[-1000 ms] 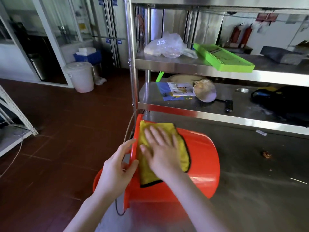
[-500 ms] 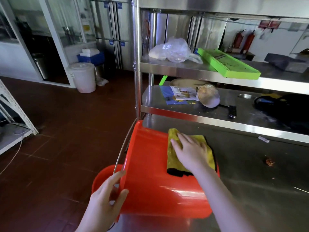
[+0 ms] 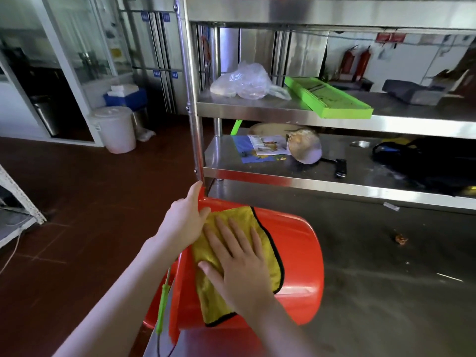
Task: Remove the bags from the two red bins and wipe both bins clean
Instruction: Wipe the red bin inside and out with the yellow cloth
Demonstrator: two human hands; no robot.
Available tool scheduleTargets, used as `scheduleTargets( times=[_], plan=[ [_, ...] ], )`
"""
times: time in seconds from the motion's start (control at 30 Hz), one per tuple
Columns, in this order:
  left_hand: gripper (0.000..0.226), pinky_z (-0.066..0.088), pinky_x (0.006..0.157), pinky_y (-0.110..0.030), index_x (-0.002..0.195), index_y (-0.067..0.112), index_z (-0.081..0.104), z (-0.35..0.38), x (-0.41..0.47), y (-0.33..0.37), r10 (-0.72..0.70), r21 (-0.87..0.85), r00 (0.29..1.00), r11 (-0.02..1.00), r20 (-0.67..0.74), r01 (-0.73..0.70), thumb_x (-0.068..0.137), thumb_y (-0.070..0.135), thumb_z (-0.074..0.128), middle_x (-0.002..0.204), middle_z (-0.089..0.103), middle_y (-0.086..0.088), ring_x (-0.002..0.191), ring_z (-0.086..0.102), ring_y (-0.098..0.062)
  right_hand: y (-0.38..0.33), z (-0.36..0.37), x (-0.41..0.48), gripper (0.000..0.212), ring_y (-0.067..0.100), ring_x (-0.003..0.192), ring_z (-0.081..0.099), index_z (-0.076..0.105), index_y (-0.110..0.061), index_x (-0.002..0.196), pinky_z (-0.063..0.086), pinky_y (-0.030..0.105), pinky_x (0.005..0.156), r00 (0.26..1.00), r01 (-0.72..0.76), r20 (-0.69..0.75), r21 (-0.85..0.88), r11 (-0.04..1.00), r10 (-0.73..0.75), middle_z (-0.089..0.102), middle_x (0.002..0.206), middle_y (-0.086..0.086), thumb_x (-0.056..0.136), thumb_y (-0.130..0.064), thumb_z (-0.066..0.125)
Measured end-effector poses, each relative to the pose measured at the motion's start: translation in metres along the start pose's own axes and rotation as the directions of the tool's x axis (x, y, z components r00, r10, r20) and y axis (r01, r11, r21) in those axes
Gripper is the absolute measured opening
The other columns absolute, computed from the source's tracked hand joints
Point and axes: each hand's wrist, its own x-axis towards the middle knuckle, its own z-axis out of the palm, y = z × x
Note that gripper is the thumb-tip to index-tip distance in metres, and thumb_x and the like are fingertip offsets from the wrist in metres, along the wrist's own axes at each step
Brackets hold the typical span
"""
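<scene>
Our left hand (image 3: pixel 186 220) is closed around the rim of the red bin (image 3: pixel 296 256), which lies on its side at the left edge of the steel table (image 3: pixel 386 292). Our right hand (image 3: pixel 238 264) lies flat and open, pressing the yellow cloth (image 3: pixel 237 217) on the outer wall. To wipe well, we should hold the rim firmly and turn the bin little by little, so the cloth reaches every side.

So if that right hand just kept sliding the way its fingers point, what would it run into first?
Probably the left hand, gripping the red bin rim just beyond the right hand fingertips, across the yellow cloth; depth is unclear.

Bare forearms; no sleeves, gloves
</scene>
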Motion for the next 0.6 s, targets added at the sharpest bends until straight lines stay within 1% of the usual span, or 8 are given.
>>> scheduleTargets(
  times=[0.1, 0.17, 0.2, 0.27, 0.37, 0.43, 0.53, 0.6],
  plan=[
    [0.064, 0.042, 0.062, -0.005, 0.148, 0.038, 0.030, 0.002, -0.015, -0.012, 0.156, -0.111, 0.988, 0.981, -0.016, -0.156, 0.094, 0.024, 0.062, 0.079, 0.059, 0.013, 0.069, 0.060, 0.005, 0.030, -0.004, -0.007, 0.064, 0.018, 0.147, 0.023, 0.031, -0.035, 0.150, 0.021, 0.049, 0.114, 0.997, -0.046, 0.060, -0.061, 0.997, 0.050, 0.027, 0.158, -0.007, 0.094, -0.065, 0.031],
    [0.069, 0.038, 0.066, 0.001, 0.148, 0.039, 0.032, 0.011, -0.035, -0.026, 0.233, -0.122, 0.970, 0.963, -0.069, -0.240, 0.091, 0.015, 0.064, 0.086, 0.056, 0.014, 0.084, 0.059, 0.005, 0.057, -0.007, -0.015, 0.066, 0.018, 0.147, 0.022, 0.026, -0.033, 0.152, 0.019, 0.048, 0.116, 0.982, -0.158, 0.084, -0.105, 0.982, 0.167, 0.024, 0.160, -0.007, 0.095, -0.066, 0.022],
    [0.071, 0.037, 0.068, 0.001, 0.148, 0.039, 0.032, 0.017, -0.046, -0.033, 0.239, -0.129, 0.967, 0.960, -0.090, -0.249, 0.091, 0.012, 0.064, 0.091, 0.056, 0.013, 0.091, 0.058, -0.004, 0.073, -0.011, -0.016, 0.067, 0.018, 0.147, 0.023, 0.025, -0.033, 0.152, 0.019, 0.047, 0.116, 0.960, -0.251, 0.092, -0.125, 0.960, 0.263, 0.024, 0.160, -0.007, 0.094, -0.067, 0.018],
    [0.074, 0.042, 0.067, -0.005, 0.148, 0.044, 0.030, 0.026, -0.065, -0.043, 0.221, -0.156, 0.969, 0.959, -0.109, -0.236, 0.090, 0.011, 0.064, 0.098, 0.061, 0.015, 0.084, 0.059, -0.012, 0.105, -0.020, -0.010, 0.071, 0.018, 0.147, 0.023, 0.027, -0.034, 0.151, 0.020, 0.046, 0.117, 0.878, -0.448, 0.112, -0.146, 0.882, 0.465, 0.025, 0.159, -0.009, 0.092, -0.070, 0.011],
    [0.076, 0.047, 0.069, -0.012, 0.145, 0.053, 0.026, 0.029, -0.078, -0.047, 0.184, -0.187, 0.977, 0.961, -0.111, -0.202, 0.092, 0.014, 0.062, 0.104, 0.064, 0.018, 0.080, 0.062, -0.006, 0.131, -0.028, 0.017, 0.071, 0.016, 0.147, 0.018, 0.026, -0.035, 0.151, 0.018, 0.049, 0.117, 0.744, -0.620, 0.221, -0.123, 0.775, 0.630, 0.024, 0.159, -0.011, 0.091, -0.069, 0.009],
    [0.075, 0.048, 0.075, -0.013, 0.145, 0.055, 0.024, 0.028, -0.077, -0.044, 0.177, -0.212, 0.978, 0.957, -0.109, -0.197, 0.093, 0.015, 0.060, 0.109, 0.064, 0.016, 0.087, 0.064, -0.004, 0.120, -0.024, 0.035, 0.067, 0.016, 0.147, 0.016, 0.023, -0.036, 0.151, 0.015, 0.052, 0.117, 0.746, -0.604, 0.254, -0.132, 0.786, 0.616, 0.020, 0.160, -0.013, 0.093, -0.067, 0.010],
    [0.073, 0.050, 0.075, -0.022, 0.146, 0.053, 0.024, 0.027, -0.072, -0.039, 0.184, -0.209, 0.975, 0.956, -0.120, -0.206, 0.094, 0.014, 0.058, 0.113, 0.065, 0.010, 0.085, 0.064, -0.009, 0.066, -0.013, 0.049, 0.067, 0.017, 0.147, 0.019, 0.022, -0.036, 0.152, 0.013, 0.053, 0.117, 0.894, -0.376, 0.221, -0.103, 0.921, 0.390, 0.022, 0.160, -0.012, 0.094, -0.067, 0.011],
    [0.074, 0.050, 0.072, -0.024, 0.146, 0.051, 0.027, 0.028, -0.073, -0.040, 0.189, -0.185, 0.971, 0.959, -0.144, -0.214, 0.093, 0.009, 0.058, 0.108, 0.068, 0.003, 0.078, 0.064, -0.011, 0.029, -0.008, 0.047, 0.065, 0.020, 0.146, 0.023, 0.028, -0.034, 0.150, 0.017, 0.055, 0.116, 0.959, -0.212, 0.179, -0.058, 0.976, 0.219, 0.027, 0.158, -0.009, 0.095, -0.065, 0.014]
  ],
)
